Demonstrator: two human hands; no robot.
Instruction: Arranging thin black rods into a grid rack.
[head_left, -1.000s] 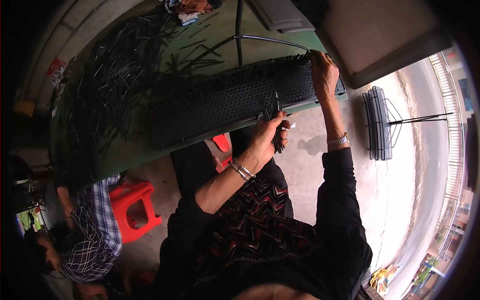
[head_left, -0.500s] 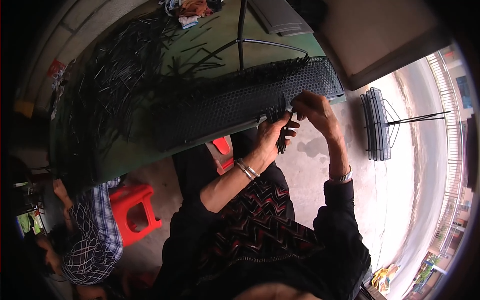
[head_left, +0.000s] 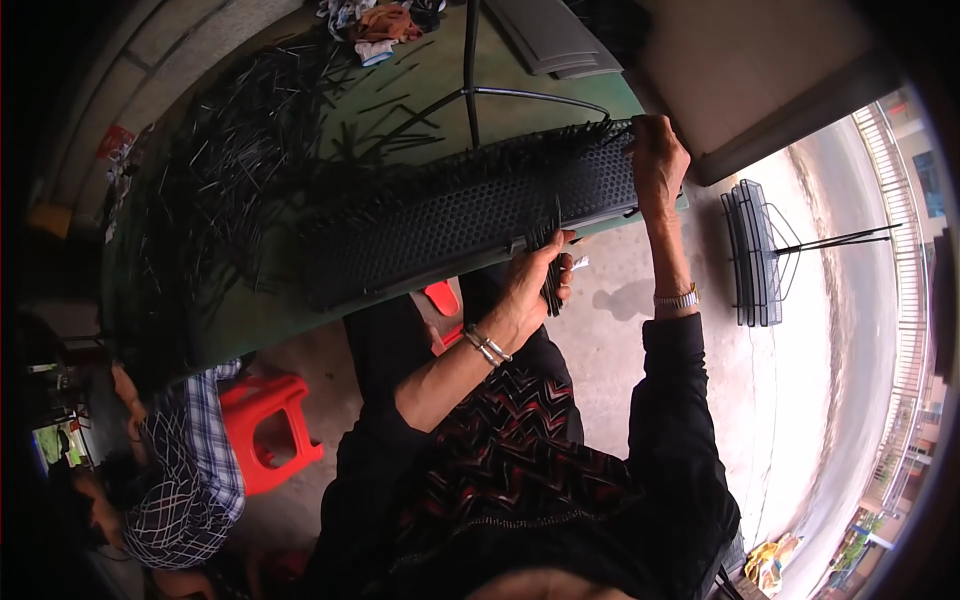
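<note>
Left fingers [head_left: 566, 276] clamp thin strips [head_left: 553, 291]; right fingers [head_left: 647, 130] at perforated mesh [head_left: 480, 212] show unclear grip.

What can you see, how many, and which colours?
Table: one, green, upper left.
Perforated panel: one, black, table's near edge.
Loose strips: many, black, table's left.
Rod frame: one, black, behind panel.
Sheets: several, grey, table's far right.
Cloths: several, mixed colours, table's far edge.
Stool: one, red, lower left.
Wire racking: one stack, dark, right.
Other person: one, checked clothes, lower left.
Crumpled item: one, yellow, bottom right.
Railing: one, pale, far right.
Strip bundle: one, black, centre.
Left hand: one, holding bundle, centre.
Right hand: one, panel's right end.
</note>
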